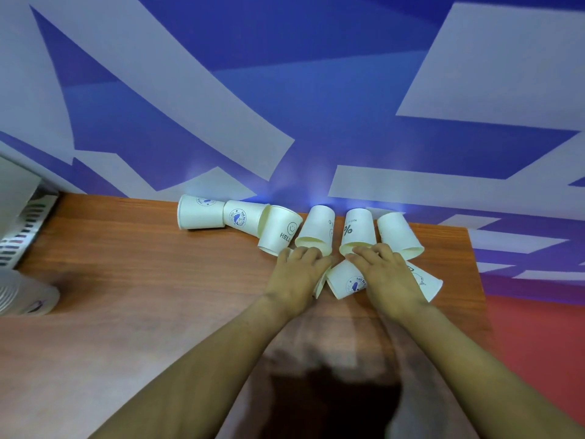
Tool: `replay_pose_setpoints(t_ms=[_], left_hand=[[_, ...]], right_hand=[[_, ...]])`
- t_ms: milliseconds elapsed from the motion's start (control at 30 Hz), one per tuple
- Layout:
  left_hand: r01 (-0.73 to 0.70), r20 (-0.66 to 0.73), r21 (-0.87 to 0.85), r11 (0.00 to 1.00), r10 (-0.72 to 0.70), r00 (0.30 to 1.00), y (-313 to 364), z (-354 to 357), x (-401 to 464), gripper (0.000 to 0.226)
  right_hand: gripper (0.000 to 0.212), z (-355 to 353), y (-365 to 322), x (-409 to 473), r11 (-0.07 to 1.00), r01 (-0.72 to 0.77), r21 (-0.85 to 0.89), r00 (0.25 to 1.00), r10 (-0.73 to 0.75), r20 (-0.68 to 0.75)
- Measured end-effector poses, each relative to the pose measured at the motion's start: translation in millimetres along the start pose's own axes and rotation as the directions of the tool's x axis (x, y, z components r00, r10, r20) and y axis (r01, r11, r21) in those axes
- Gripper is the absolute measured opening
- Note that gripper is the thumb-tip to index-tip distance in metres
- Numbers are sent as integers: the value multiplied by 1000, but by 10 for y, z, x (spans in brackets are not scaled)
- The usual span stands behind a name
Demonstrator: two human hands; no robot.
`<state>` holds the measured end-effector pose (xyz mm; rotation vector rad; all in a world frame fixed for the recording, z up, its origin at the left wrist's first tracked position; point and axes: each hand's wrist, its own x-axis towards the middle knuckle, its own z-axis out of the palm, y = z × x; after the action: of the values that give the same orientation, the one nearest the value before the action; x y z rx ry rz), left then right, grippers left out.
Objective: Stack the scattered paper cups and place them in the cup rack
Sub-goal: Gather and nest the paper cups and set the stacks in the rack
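Note:
Several white paper cups lie on their sides along the back of the wooden table [142, 280]. Among them are a cup with a round blue logo [201, 215], a "HELLO" smiley cup [278, 231], a cup with a faint print [318, 228] and a "%" cup [357, 231]. My left hand [297, 270] lies palm down over a cup near the faint-print cup's rim, fingers spread. My right hand [387, 274] lies flat over more cups, one of them a blue-logo cup [346, 280], fingertips at the "%" cup's rim. Whether either hand grips a cup is hidden.
A stack of nested cups [25, 296] lies at the table's left edge, below a grey rack-like unit [22, 217] at the far left. A blue-and-white patterned wall [285, 106] runs right behind the cups. The table's right edge drops to a red floor [538, 343].

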<state>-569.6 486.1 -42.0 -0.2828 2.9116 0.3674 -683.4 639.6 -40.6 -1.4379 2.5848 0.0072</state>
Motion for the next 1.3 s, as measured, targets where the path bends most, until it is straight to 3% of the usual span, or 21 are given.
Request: replay_pose_setpoints(t_ms=[233,400,500,767,1000,1300], left_hand=[[73,-21,-113,991,-75,997,-91,-258,-330,68],[145,-116,-473,869,-224,968,-157,-573,-887,62],[165,-153,-580,798,-305,940,-136,-720,-1323,71],[275,-222,-478,834,-418,881,-297,-941,-2183,75],[126,-281,-535,836,-316,906,-617,-1196,-2624,75],[54,-296,-499,865,-229,927,-1752,-1532,-3401,70]], right_hand=[[64,-377,-173,-223,996,-67,59,991,60,121],[66,-677,-473,-503,956,-146,255,989,137,52],[68,-819,-710,-682,932,-136,337,990,141,9],[75,-1076,-1363,-942,927,-51,371,996,73,-44],[79,-1205,-2012,-1105,921,-69,382,990,111,-88],[71,-1359,-3400,-854,893,-104,438,958,208,-196]])
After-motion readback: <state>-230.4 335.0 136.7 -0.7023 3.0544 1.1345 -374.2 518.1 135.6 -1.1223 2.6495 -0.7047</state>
